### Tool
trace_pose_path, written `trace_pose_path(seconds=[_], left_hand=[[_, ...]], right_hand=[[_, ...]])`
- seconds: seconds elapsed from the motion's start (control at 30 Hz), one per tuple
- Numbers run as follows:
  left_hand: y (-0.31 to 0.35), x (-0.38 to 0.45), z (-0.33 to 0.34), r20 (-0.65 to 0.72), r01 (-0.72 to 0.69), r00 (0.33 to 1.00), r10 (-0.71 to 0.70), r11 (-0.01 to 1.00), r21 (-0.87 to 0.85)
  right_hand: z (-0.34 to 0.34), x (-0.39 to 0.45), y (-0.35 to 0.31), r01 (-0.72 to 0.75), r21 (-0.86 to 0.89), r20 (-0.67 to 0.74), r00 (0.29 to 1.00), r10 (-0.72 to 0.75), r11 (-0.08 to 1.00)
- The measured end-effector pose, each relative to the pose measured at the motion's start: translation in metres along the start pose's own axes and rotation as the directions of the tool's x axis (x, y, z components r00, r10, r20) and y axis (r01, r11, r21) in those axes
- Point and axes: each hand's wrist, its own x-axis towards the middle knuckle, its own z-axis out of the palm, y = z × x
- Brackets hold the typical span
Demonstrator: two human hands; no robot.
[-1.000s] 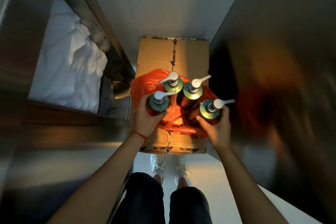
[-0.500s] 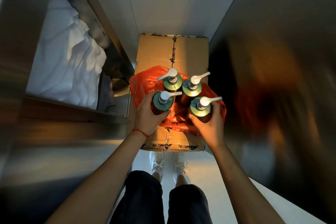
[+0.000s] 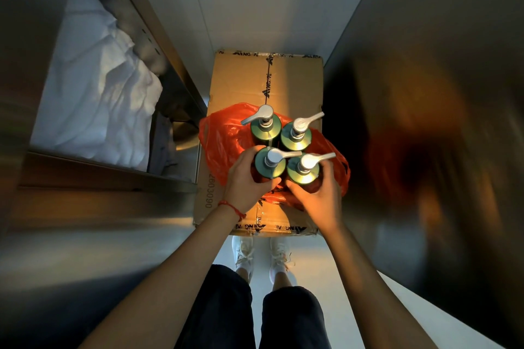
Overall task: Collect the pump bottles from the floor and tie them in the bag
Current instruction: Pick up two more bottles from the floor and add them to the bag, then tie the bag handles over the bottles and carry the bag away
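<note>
Now four pump bottles (image 3: pixel 283 150) stand close together on the orange bag (image 3: pixel 224 139), which lies on a cardboard box (image 3: pixel 241 76). The left hand (image 3: pixel 245 176) holds one bottle, the right hand (image 3: pixel 319 198) another. A bump could tip them off the box.

We see a dim scene with warm orange light falling on the cardboard box (image 3: pixel 295 82) and glinting off the pump bottles (image 3: pixel 296 133), while the pale floor (image 3: pixel 255 8) beyond looks cooler and brighter. The steel panel (image 3: pixel 439 150) at right is dark and smeared with blur; the wide lens bends straight edges near the borders, and the lower corners sink into shadow
</note>
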Motion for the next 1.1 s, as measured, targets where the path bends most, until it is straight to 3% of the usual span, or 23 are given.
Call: trace_pose_path(seconds=[0.7,0.87,1.0,1.1], left_hand=[[0.0,-0.013,-0.014,-0.036,0.1,0.994,-0.102,0.994,-0.054],[-0.006,-0.019,-0.023,-0.001,0.153,0.988,-0.155,0.976,-0.153],[-0.008,-0.025,-0.037,0.014,0.229,0.972,-0.233,0.941,-0.25],[-0.01,-0.025,-0.05,-0.025,0.268,0.957,-0.29,0.909,-0.318]], right_hand=[[-0.009,-0.013,0.0,-0.044,0.035,0.003,0.999,0.044,0.998],[-0.022,-0.02,0.014,-0.054,0.027,0.011,0.998,0.054,0.998],[-0.039,-0.026,0.025,-0.058,0.042,-0.062,0.996,0.06,0.997],[-0.049,-0.022,0.027,-0.115,0.113,-0.192,0.972,0.135,0.987]])
